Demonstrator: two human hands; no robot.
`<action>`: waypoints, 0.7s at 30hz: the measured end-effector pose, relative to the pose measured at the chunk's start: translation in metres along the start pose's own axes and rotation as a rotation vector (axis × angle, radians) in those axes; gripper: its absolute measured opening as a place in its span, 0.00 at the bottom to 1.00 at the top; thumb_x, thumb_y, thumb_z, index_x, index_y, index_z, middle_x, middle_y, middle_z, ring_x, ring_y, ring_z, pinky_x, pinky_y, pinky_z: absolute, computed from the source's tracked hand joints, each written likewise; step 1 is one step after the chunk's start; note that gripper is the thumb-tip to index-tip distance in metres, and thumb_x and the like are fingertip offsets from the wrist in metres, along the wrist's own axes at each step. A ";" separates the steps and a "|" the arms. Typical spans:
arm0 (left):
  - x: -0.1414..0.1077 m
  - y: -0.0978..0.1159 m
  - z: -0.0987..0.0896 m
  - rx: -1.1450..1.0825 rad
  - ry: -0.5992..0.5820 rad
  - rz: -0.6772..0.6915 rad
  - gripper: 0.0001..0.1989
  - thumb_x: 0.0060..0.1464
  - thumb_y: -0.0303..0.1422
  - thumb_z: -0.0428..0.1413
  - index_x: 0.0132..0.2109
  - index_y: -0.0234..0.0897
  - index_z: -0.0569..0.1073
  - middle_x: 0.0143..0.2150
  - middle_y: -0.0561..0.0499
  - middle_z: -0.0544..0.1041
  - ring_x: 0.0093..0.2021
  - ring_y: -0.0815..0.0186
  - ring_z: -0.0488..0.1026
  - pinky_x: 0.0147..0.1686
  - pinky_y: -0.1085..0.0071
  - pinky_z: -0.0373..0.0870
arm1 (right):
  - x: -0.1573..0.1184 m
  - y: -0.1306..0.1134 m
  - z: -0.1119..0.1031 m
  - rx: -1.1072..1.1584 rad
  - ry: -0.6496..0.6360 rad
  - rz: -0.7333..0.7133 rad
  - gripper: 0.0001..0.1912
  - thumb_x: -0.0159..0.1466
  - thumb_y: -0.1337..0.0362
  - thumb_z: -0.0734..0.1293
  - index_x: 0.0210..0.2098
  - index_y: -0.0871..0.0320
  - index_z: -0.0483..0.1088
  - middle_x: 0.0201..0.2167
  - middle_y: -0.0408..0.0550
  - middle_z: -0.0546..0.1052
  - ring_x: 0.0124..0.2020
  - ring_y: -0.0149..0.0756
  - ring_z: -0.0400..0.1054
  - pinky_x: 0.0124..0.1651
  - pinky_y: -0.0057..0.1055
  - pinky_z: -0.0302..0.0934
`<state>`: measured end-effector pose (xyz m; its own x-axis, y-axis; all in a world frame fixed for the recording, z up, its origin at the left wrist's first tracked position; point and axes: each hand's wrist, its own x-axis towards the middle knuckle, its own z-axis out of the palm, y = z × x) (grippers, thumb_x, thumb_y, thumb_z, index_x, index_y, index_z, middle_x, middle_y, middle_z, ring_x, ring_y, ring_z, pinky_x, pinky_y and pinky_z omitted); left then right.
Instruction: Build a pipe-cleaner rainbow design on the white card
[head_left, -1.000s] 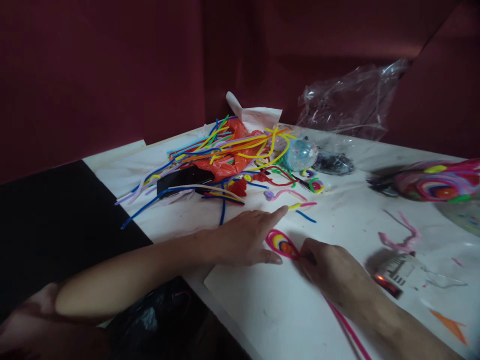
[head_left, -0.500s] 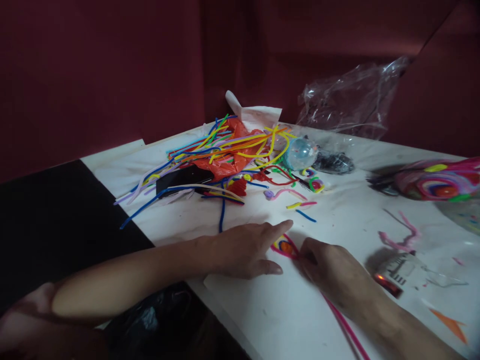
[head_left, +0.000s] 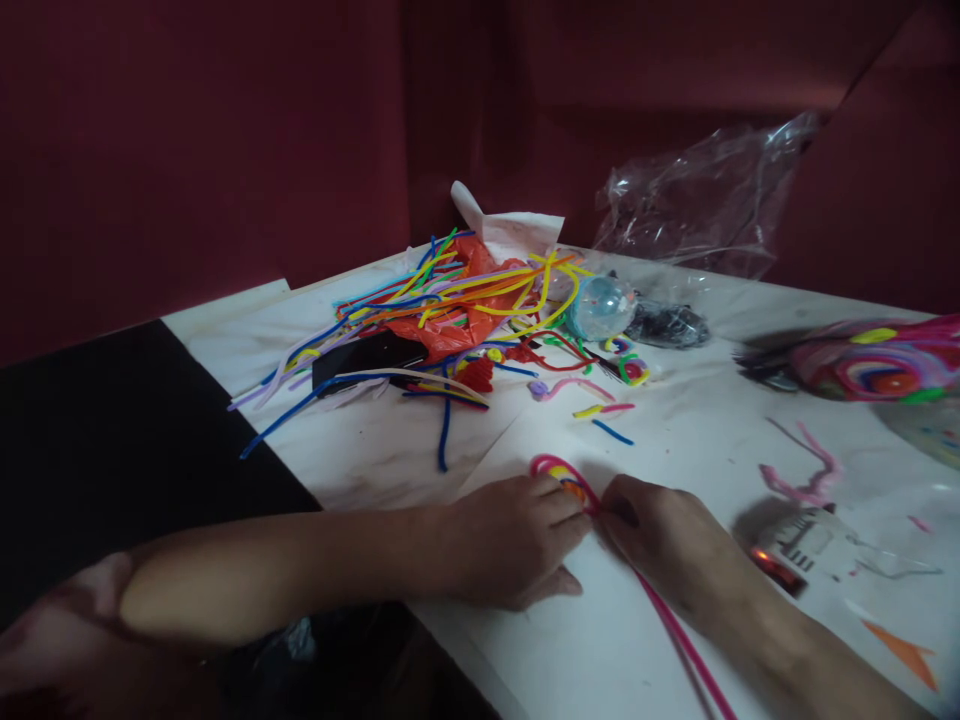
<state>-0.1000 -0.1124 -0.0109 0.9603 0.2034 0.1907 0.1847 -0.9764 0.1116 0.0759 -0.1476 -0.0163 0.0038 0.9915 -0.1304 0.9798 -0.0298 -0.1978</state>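
At right fingers' pinch, pink loop, left fingers probably touching

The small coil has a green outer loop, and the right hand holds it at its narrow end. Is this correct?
Not entirely: the outer loop is pink, not green, as the head view shows. The right hand does hold the coil at its narrow end.

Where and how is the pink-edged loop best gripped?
Probably pinch the pink-edged loop at its narrow end, coming from the right: it tapers to a point there, by the right hand, while the left hand covers part of its rounded body.
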 end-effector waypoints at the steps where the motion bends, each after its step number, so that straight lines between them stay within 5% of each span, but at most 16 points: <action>1: 0.000 0.001 0.002 0.013 -0.009 0.002 0.18 0.52 0.39 0.50 0.43 0.25 0.67 0.41 0.40 0.69 0.45 0.58 0.62 0.48 0.66 0.57 | 0.000 0.000 -0.001 0.010 -0.007 -0.003 0.06 0.58 0.71 0.63 0.25 0.58 0.66 0.21 0.41 0.69 0.22 0.32 0.61 0.24 0.25 0.47; 8: 0.000 0.003 0.006 0.045 0.010 0.031 0.23 0.51 0.39 0.51 0.46 0.21 0.65 0.43 0.39 0.69 0.48 0.57 0.61 0.50 0.66 0.56 | 0.001 0.001 0.002 -0.023 -0.004 -0.007 0.08 0.58 0.71 0.62 0.24 0.57 0.68 0.20 0.41 0.69 0.22 0.30 0.61 0.24 0.25 0.46; 13: -0.002 0.005 0.003 -0.059 0.033 -0.015 0.17 0.53 0.34 0.50 0.46 0.24 0.66 0.45 0.39 0.69 0.50 0.58 0.61 0.50 0.65 0.58 | 0.002 0.002 0.005 -0.044 0.006 -0.007 0.07 0.59 0.70 0.62 0.25 0.58 0.67 0.20 0.41 0.69 0.22 0.31 0.61 0.24 0.25 0.45; 16: -0.004 0.004 -0.002 -0.195 0.121 -0.141 0.18 0.54 0.33 0.48 0.49 0.27 0.64 0.49 0.39 0.67 0.52 0.60 0.60 0.50 0.65 0.60 | 0.002 0.000 0.001 -0.050 -0.041 0.029 0.07 0.61 0.68 0.62 0.26 0.57 0.67 0.22 0.41 0.69 0.25 0.32 0.62 0.25 0.25 0.46; 21: -0.004 -0.008 -0.011 -0.373 0.389 -0.552 0.16 0.55 0.32 0.44 0.49 0.32 0.64 0.48 0.44 0.69 0.48 0.64 0.65 0.48 0.67 0.62 | 0.003 0.001 -0.011 -0.112 -0.078 0.099 0.12 0.64 0.61 0.61 0.25 0.56 0.67 0.22 0.42 0.69 0.25 0.33 0.62 0.23 0.26 0.44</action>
<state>-0.1079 -0.1043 -0.0016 0.5939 0.7324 0.3330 0.4669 -0.6508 0.5987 0.0786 -0.1432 -0.0065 0.0903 0.9715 -0.2193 0.9916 -0.1082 -0.0710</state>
